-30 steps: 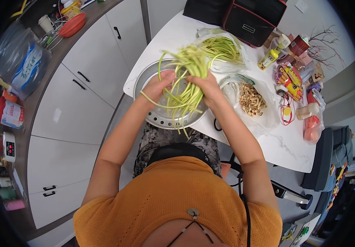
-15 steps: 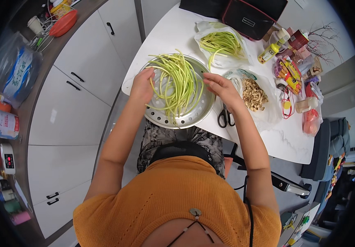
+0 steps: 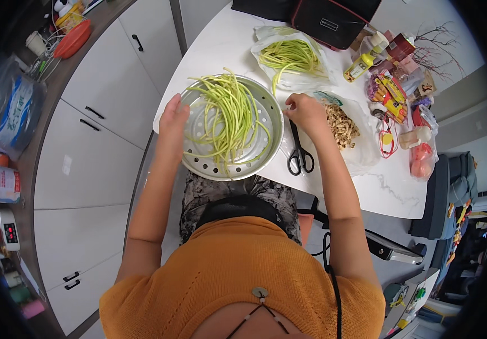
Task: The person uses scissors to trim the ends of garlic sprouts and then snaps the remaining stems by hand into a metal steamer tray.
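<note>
A heap of long pale-green stems that look like garlic scapes (image 3: 229, 116) lies in a round metal steamer basket (image 3: 200, 165) with holes in its bottom. At the basket's left rim is my left hand (image 3: 174, 123), fingers stretched out, holding nothing. Just past the right rim, my right hand (image 3: 306, 114) has its fingers curled together; whatever may be in them is hidden. Below those fingers, black-handled scissors (image 3: 300, 157) lie on the table between the basket and an open plastic bag of brown dried pieces, perhaps mushrooms (image 3: 342, 126).
Another plastic bag with more green stems (image 3: 290, 56) lies behind the basket on the white table (image 3: 390, 195). A black case (image 3: 331, 22) stands at the back. On the right are a yellow bottle (image 3: 358, 66) and several snack packages (image 3: 389, 95). White cabinets (image 3: 93, 152) line the left.
Both hands have come apart and away from the stems. My left hand has moved out to the rim; my right has left the basket and its fingers have curled. More of the scissors shows.
</note>
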Motion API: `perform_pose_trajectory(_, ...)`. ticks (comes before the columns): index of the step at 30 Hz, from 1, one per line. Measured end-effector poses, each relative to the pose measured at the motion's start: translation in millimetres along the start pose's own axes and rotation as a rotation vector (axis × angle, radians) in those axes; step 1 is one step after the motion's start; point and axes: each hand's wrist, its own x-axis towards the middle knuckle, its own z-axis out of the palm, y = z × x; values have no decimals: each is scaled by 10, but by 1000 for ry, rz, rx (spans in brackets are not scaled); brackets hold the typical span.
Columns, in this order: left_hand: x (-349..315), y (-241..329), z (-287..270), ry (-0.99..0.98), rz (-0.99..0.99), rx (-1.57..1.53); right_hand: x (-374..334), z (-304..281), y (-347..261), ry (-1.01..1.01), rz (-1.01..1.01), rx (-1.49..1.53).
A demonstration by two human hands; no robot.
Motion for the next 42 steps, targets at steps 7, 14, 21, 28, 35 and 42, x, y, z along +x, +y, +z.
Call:
perform_pose_trajectory(7,-144,125,121,-134,245,276,67,168,78,35,-43,-85)
perform_pose_trajectory(14,-411,245,381,-266,549,387,-150,-117,223,227,-38,558)
perform_pose_trajectory(21,-741,233,896,-343,543,347,-791,-442,372,142,-49,876)
perform_pose_trajectory(28,-980,234,1122,-483,659,486,-1519,-447,298,255,-100,701)
perform_pose_trajectory(35,-1142,-93,1198,-613,333,335,-1710,-148,189,254,-236,786)
perform_pose_trajectory(42,-1064,-250,1149,-689,-295,-340,-1591,116,-26,356,-321,564)
